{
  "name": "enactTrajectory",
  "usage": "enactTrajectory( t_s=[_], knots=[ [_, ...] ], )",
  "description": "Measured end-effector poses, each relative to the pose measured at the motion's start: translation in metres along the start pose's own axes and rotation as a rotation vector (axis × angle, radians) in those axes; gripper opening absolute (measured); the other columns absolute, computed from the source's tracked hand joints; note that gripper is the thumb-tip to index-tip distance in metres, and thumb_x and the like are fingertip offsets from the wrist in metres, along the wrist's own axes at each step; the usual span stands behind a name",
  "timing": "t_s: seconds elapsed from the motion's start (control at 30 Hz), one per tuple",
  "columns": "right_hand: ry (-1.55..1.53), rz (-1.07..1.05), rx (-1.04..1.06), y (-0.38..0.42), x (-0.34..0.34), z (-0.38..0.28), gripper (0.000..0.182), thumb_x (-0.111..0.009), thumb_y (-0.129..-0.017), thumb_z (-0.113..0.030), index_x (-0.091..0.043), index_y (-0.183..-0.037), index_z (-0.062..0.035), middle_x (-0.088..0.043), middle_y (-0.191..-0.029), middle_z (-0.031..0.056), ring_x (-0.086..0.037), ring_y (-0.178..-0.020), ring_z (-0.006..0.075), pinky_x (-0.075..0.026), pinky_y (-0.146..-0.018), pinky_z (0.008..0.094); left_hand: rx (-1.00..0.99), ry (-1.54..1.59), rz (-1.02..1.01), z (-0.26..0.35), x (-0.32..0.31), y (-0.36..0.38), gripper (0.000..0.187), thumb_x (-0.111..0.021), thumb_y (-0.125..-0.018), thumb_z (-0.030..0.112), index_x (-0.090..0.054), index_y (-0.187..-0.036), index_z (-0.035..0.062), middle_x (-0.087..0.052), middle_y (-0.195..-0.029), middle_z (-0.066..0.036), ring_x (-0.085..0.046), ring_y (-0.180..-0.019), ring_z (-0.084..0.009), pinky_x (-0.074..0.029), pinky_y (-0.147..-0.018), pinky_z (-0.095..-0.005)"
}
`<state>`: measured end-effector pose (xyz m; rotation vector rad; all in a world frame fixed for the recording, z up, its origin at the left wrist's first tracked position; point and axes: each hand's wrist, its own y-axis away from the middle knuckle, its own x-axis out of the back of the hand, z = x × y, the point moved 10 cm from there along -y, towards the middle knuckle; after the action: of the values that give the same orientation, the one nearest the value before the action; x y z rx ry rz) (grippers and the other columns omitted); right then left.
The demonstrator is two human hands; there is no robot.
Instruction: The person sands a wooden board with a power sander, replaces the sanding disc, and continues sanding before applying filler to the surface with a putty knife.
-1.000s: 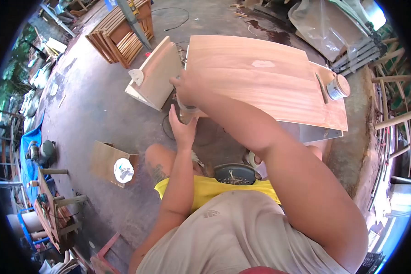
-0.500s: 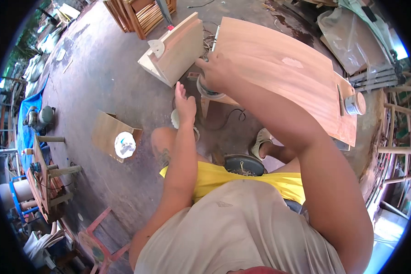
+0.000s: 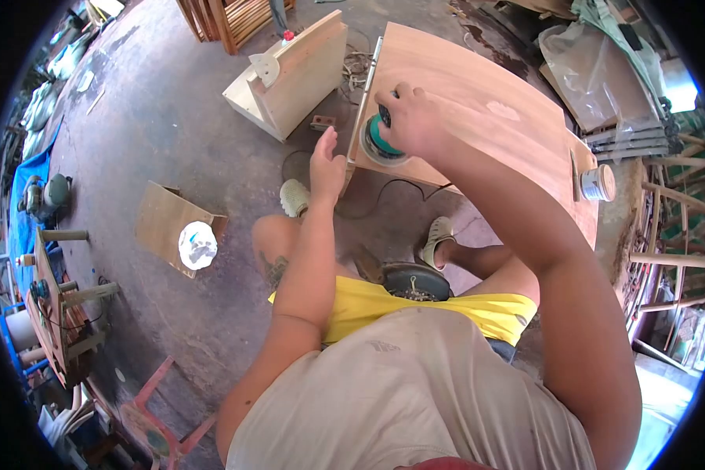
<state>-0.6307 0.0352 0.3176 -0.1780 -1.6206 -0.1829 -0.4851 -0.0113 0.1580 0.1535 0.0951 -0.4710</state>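
Observation:
My right hand (image 3: 417, 119) grips the top of a teal and black round power sander (image 3: 382, 142). The sander's pad lies at the left end of a broad reddish wooden panel (image 3: 478, 117), near its front corner. My left hand (image 3: 327, 166) is in the air just left of that corner, fingers stretched out, with nothing in it. A dark cord (image 3: 403, 182) curves below the panel's near edge.
A pale wooden box-like piece (image 3: 294, 90) stands on the floor to the left of the panel. A tin can (image 3: 598, 183) sits on the panel's right end. Lower left are a wooden box (image 3: 168, 215) with a white wrapped item (image 3: 197, 244) and a red plastic chair (image 3: 150, 419).
My right hand has moved right with the sander, from beside the panel's left end onto its surface. My left hand has shifted slightly right, still with fingers stretched out.

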Motion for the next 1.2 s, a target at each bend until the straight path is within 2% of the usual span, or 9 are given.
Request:
enactTrajectory(
  t_s=[0.1,0.2,0.3,0.4,0.47,0.57,1.0,1.07,1.2],
  knots=[
    [0.034,0.049,-0.057,-0.01,0.004,0.004,0.044,-0.065,-0.088,-0.032,-0.057,-0.129,-0.019,-0.059,-0.122,0.0182,-0.06,-0.113,0.0382,-0.053,-0.088,0.0515,-0.005,0.024,-0.032,0.003,-0.009,0.009,0.071,-0.048,-0.081,-0.013,-0.039,-0.15,-0.003,-0.047,-0.15,-0.024,-0.042,-0.143,-0.0327,-0.034,-0.117,-0.0403],
    [0.054,0.02,0.002,-0.005,-0.001,-0.009,0.044,-0.064,-0.089,-0.032,-0.056,-0.13,-0.02,-0.06,-0.12,0.0175,-0.061,-0.112,0.0375,-0.054,-0.087,0.0508,-0.024,0.025,-0.053,0.007,-0.013,0.015,0.07,-0.047,-0.081,-0.013,-0.038,-0.15,-0.0046,-0.045,-0.15,-0.025,-0.043,-0.143,-0.0318,-0.036,-0.116,-0.0371],
    [0.024,0.033,0.061,0.01,-0.003,-0.026,0.042,-0.07,-0.082,-0.03,-0.064,-0.122,-0.0203,-0.059,-0.115,0.0158,-0.062,-0.105,0.038,-0.056,-0.085,0.0501,-0.04,0.06,-0.038,-0.003,-0.015,0.014,0.071,-0.044,-0.081,-0.016,-0.038,-0.151,-0.003,-0.048,-0.149,-0.021,-0.046,-0.14,-0.0279,-0.036,-0.116,-0.0357],
    [0.004,0.111,0.067,-0.004,0.003,-0.024,0.045,-0.07,-0.082,-0.031,-0.061,-0.125,-0.0216,-0.059,-0.113,0.0159,-0.061,-0.106,0.0375,-0.056,-0.083,0.0502,-0.062,0.078,-0.032,-0.004,-0.018,0.01,0.073,-0.044,-0.08,-0.016,-0.037,-0.152,-0.0032,-0.047,-0.149,-0.021,-0.046,-0.14,-0.0276,-0.037,-0.115,-0.0354],
    [0.036,0.069,0.014,-0.022,0.005,-0.017,0.046,-0.064,-0.089,-0.029,-0.054,-0.132,-0.0195,-0.058,-0.124,0.0183,-0.06,-0.114,0.0372,-0.054,-0.088,0.0486,-0.023,0.083,-0.024,0.002,-0.019,0.01,0.075,-0.043,-0.079,-0.016,-0.035,-0.153,-0.0028,-0.045,-0.15,-0.022,-0.045,-0.14,-0.0285,-0.037,-0.116,-0.0364],
    [0.03,0.016,-0.005,-0.027,0.007,-0.017,0.047,-0.065,-0.089,-0.029,-0.054,-0.134,-0.0198,-0.056,-0.127,0.0182,-0.059,-0.116,0.0372,-0.054,-0.088,0.0485,-0.005,0.047,0.011,0.009,-0.016,0.013,0.076,-0.042,-0.08,-0.016,-0.033,-0.154,-0.0024,-0.043,-0.152,-0.021,-0.044,-0.141,-0.0295,-0.036,-0.116,-0.0371],
    [0.037,0.023,0.036,-0.013,0.009,-0.028,0.045,-0.066,-0.09,-0.032,-0.054,-0.131,-0.018,-0.057,-0.121,0.0168,-0.06,-0.114,0.0368,-0.054,-0.087,0.0485,0.006,0.117,0.073,0.009,-0.004,0.006,0.078,-0.041,-0.08,-0.015,-0.028,-0.156,-0.0017,-0.04,-0.154,-0.021,-0.043,-0.142,-0.0303,-0.037,-0.114,-0.0358],
    [0.071,-0.01,0.123,0.004,0.007,-0.039,0.044,-0.066,-0.089,-0.032,-0.055,-0.13,-0.0189,-0.058,-0.121,0.0168,-0.06,-0.113,0.0366,-0.054,-0.087,0.0488,0.0,0.133,0.065,0.005,-0.002,0.002,0.078,-0.041,-0.08,-0.015,-0.028,-0.156,-0.0016,-0.041,-0.154,-0.02,-0.043,-0.142,-0.0303,-0.037,-0.113,-0.0355],
    [0.029,0.111,0.053,0.0,0.0,-0.01,0.043,-0.07,-0.081,-0.031,-0.061,-0.122,-0.0205,-0.058,-0.112,0.016,-0.061,-0.104,0.0375,-0.055,-0.079,0.0494,0.034,0.122,0.042,0.003,0.0,0.002,0.078,-0.042,-0.082,-0.014,-0.026,-0.157,-0.0011,-0.037,-0.156,-0.023,-0.04,-0.144,-0.033,-0.035,-0.117,-0.0393]
  ],
)
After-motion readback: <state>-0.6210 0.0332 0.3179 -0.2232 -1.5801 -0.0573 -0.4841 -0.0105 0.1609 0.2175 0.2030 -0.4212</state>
